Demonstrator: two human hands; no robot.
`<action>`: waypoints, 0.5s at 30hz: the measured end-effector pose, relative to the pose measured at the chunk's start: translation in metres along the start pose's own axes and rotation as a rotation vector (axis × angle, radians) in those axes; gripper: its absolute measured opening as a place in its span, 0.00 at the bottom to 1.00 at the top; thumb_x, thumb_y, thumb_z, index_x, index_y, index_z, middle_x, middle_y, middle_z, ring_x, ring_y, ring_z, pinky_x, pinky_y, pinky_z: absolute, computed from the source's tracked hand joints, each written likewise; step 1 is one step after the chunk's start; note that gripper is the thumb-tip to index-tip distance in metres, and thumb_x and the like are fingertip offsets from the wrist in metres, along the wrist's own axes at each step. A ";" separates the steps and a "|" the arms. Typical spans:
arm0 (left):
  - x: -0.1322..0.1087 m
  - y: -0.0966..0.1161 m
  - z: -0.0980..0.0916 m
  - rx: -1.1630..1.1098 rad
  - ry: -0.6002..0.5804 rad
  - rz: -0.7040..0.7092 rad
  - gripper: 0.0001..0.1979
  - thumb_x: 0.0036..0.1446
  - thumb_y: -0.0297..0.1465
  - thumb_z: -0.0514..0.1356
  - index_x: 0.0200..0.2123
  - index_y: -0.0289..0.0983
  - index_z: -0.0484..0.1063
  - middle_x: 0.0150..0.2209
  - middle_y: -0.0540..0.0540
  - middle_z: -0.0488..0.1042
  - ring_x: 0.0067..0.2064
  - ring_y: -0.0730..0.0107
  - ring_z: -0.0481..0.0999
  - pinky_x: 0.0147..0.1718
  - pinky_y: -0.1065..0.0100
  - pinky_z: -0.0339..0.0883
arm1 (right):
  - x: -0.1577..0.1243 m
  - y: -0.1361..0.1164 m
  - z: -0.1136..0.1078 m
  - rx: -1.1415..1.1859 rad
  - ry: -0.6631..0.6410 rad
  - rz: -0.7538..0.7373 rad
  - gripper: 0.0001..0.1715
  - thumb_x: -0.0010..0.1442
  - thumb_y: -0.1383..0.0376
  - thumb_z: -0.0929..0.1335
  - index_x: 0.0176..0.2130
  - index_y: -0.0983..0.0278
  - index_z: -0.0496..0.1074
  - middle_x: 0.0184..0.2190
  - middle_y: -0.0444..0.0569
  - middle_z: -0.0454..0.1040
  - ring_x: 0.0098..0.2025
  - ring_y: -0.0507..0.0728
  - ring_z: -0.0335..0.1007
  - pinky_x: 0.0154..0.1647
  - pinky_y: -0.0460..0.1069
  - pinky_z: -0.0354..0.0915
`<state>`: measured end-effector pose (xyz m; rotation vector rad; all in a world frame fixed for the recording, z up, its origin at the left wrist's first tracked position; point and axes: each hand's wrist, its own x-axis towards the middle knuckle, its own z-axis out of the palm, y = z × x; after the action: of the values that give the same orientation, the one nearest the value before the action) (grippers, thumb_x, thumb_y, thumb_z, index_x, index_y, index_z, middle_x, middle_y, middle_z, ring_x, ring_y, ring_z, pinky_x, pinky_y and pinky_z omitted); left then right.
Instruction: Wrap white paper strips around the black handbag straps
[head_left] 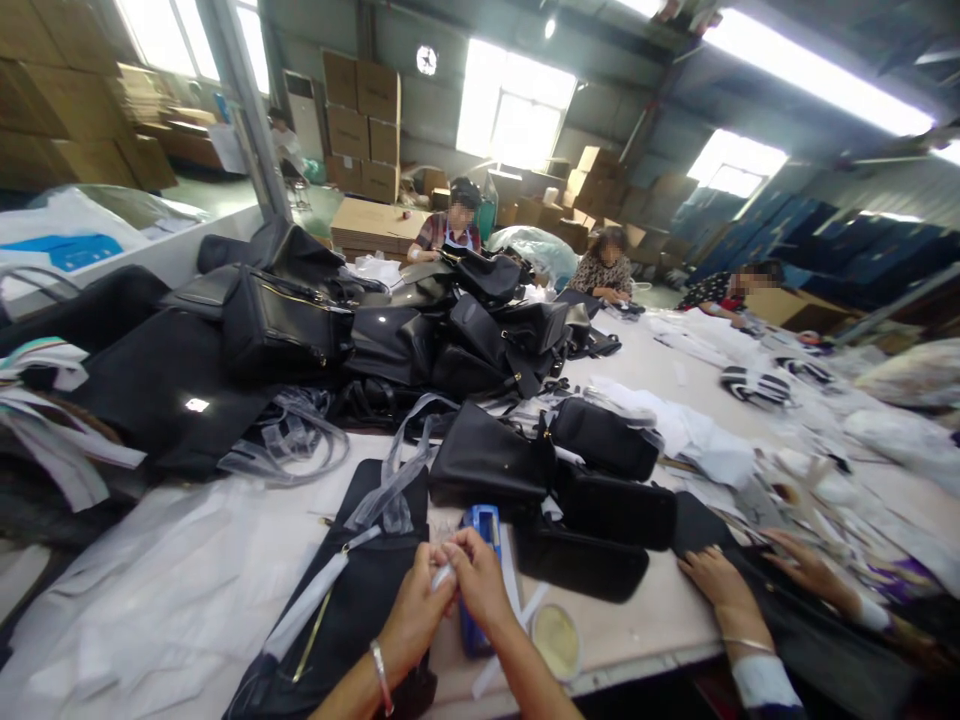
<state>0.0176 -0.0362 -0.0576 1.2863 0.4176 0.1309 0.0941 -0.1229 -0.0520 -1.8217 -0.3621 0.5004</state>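
My left hand and my right hand meet at the fingertips over the table's near side. Between them they pinch a small whitish piece, mostly hidden by the fingers. Under and left of my left hand lies a black bag with a gold zipper and a white wrap on its zipper pull. Clear plastic strips rest across the bag's upper end. Just behind my right hand sits a blue tape dispenser, partly covered. A round tin with a yellowish top stands right of my right forearm.
Black bags are heaped across the table's middle, with several more in front. White sheets cover the left. At right, a co-worker's hands rest on black material. More people sit at the far side.
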 end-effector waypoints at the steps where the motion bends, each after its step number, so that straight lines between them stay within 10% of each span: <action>1: 0.000 0.000 0.000 -0.016 0.006 -0.015 0.14 0.55 0.38 0.60 0.35 0.40 0.57 0.23 0.55 0.68 0.22 0.75 0.66 0.21 0.73 0.59 | 0.003 0.002 0.002 0.018 0.020 0.015 0.10 0.58 0.58 0.66 0.32 0.64 0.68 0.25 0.43 0.72 0.27 0.53 0.69 0.26 0.44 0.62; 5: 0.002 0.000 -0.004 -0.080 0.027 -0.109 0.19 0.51 0.40 0.63 0.37 0.38 0.58 0.24 0.51 0.72 0.21 0.72 0.70 0.22 0.72 0.62 | 0.011 0.010 0.007 0.121 0.077 0.097 0.17 0.53 0.55 0.70 0.37 0.64 0.68 0.22 0.40 0.69 0.19 0.51 0.64 0.19 0.44 0.58; 10: 0.004 -0.001 -0.021 -0.227 0.168 -0.258 0.25 0.50 0.42 0.66 0.46 0.35 0.62 0.31 0.44 0.77 0.28 0.68 0.75 0.28 0.69 0.67 | -0.002 0.025 0.002 0.191 0.096 0.134 0.27 0.60 0.46 0.61 0.45 0.65 0.66 0.35 0.51 0.74 0.33 0.56 0.72 0.27 0.47 0.67; 15: -0.007 -0.004 -0.034 -0.341 0.136 -0.254 0.22 0.53 0.44 0.63 0.43 0.33 0.71 0.38 0.41 0.78 0.37 0.63 0.77 0.37 0.66 0.69 | -0.040 0.037 0.013 0.075 0.005 0.167 0.18 0.57 0.50 0.66 0.35 0.63 0.69 0.26 0.46 0.72 0.27 0.54 0.68 0.22 0.45 0.62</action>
<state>-0.0016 -0.0088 -0.0676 0.8838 0.6424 0.0709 0.0533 -0.1426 -0.0849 -1.7878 -0.1864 0.6171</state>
